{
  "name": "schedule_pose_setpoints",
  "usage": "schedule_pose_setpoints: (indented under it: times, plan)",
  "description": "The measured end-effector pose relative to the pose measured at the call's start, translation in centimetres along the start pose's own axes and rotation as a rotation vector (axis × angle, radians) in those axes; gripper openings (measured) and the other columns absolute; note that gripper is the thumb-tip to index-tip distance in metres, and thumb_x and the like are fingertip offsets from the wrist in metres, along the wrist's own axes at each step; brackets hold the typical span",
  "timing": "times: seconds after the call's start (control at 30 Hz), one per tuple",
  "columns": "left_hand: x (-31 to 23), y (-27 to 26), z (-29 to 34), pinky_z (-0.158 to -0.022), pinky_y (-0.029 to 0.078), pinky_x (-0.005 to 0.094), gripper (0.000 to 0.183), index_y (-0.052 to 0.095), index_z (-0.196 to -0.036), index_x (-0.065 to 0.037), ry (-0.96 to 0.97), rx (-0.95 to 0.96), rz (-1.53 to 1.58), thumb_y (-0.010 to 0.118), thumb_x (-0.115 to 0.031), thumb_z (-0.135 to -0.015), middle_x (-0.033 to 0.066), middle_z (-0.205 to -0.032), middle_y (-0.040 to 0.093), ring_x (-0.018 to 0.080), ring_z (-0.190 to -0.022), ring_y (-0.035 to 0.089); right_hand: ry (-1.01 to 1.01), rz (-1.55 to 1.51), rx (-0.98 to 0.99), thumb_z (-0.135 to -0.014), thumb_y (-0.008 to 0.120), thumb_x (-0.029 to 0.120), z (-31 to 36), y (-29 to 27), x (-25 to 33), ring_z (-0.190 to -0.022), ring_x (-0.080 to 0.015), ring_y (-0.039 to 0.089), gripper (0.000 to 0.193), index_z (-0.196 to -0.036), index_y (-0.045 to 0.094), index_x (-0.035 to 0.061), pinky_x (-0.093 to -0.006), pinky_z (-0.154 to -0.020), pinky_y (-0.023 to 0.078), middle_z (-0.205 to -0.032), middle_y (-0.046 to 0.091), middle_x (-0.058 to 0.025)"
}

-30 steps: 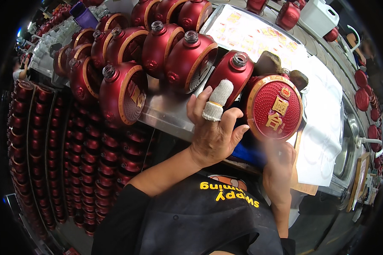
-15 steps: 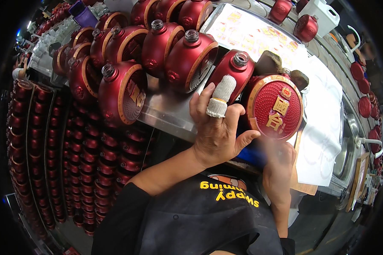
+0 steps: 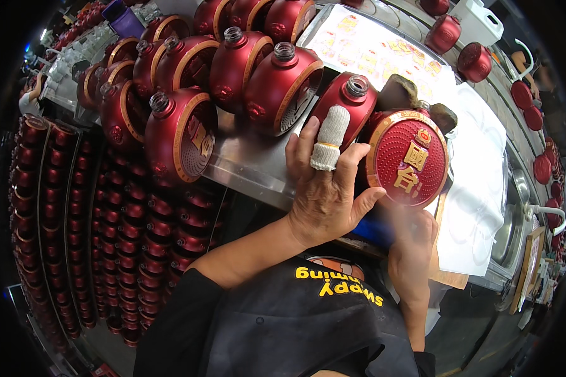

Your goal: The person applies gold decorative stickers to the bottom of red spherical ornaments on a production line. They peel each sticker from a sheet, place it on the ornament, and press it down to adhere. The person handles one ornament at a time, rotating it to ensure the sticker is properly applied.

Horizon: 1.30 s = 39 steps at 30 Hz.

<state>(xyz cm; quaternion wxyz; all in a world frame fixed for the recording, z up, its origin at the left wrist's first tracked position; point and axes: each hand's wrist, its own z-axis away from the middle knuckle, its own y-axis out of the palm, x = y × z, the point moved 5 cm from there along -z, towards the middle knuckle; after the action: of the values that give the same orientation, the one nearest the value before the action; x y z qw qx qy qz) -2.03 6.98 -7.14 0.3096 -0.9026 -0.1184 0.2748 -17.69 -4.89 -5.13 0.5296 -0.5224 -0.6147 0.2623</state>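
Observation:
A round dark-red bottle [image 3: 390, 151] with a gold rim and raised gold characters leans face up in front of me, its neck between two dark brown lumps [image 3: 397, 93]. My left hand [image 3: 327, 188] is at its left side, fingers stretched and apart, the thumb by the lower left rim. A white knitted finger sleeve [image 3: 333, 129] covers one finger. Below the bottle's lower edge is my right hand [image 3: 412, 235], fingers curled; a blur hides its fingertips and whatever they hold. Another red bottle [image 3: 346, 103] stands just beyond my left fingers.
Several red bottles [image 3: 283, 91] crowd the metal table [image 3: 251, 173] at the left. A tray with a sheet of gold-and-red pieces [image 3: 383, 50] lies behind. White paper [image 3: 468, 213] covers the right side. Bottles [image 3: 473, 61] stand on a slatted conveyor. Stacked bottle rows [image 3: 138, 245] fill the lower left.
My left hand has shifted slightly up and to the right. Bottles on the conveyor have moved right and downward. The bottle before me and my right hand stay in place.

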Motion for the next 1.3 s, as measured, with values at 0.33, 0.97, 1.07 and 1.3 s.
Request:
schedule_pose_setpoints:
  times: [0.33, 0.97, 1.07, 1.3]
  plan:
    - [0.4, 0.0, -0.3, -0.115, 0.017, 0.0656, 0.059, 0.052, -0.14, -0.012, 0.008, -0.032, 0.022, 0.06, -0.055, -0.099, 0.0246, -0.153, 0.04, 0.0499, -0.142, 0.029, 0.005, 0.014, -0.01, -0.067, 0.059, -0.019, 0.1, 0.0, 0.0, -0.115, -0.0387, 0.055, 0.089, -0.149, 0.06, 0.0154, -0.0499, -0.102, 0.046, -0.119, 0.057, -0.0178]
    - [-1.4, -0.3, 4.9, -0.113, 0.017, 0.0654, 0.082, 0.046, -0.159, -0.023, 0.101, 0.193, -0.007, 0.075, -0.048, -0.087, 0.0036, -0.161, 0.044, 0.0371, -0.146, 0.032, -0.008, 0.004, 0.005, -0.066, 0.057, -0.018, 0.1, 0.1, 0.0, -0.116, -0.0398, 0.055, 0.087, -0.148, 0.06, 0.0122, -0.051, -0.104, 0.045, -0.12, 0.058, -0.018]
    - [-2.3, -0.4, 5.4, -0.118, 0.011, 0.0634, 0.071, 0.053, -0.154, -0.024, 0.2, 0.208, -0.088, 0.068, -0.055, -0.091, 0.0096, -0.155, 0.046, 0.0382, -0.147, 0.028, -0.014, 0.007, 0.005, -0.066, 0.056, -0.018, 0.0, 0.1, 0.0, -0.116, -0.0403, 0.055, 0.086, -0.147, 0.06, 0.0108, -0.0512, -0.104, 0.044, -0.12, 0.058, -0.018]
    - [-3.5, -0.2, 6.0, -0.114, 0.016, 0.0676, 0.089, 0.044, -0.16, -0.023, 0.243, 0.28, -0.063, 0.074, -0.058, -0.084, 0.0123, -0.159, 0.039, 0.0397, -0.151, 0.023, -0.034, 0.026, 0.001, -0.068, 0.057, -0.017, 0.1, 0.0, 0.1, -0.116, -0.0405, 0.055, 0.081, -0.145, 0.061, 0.0079, -0.0517, -0.104, 0.044, -0.117, 0.059, -0.0185]
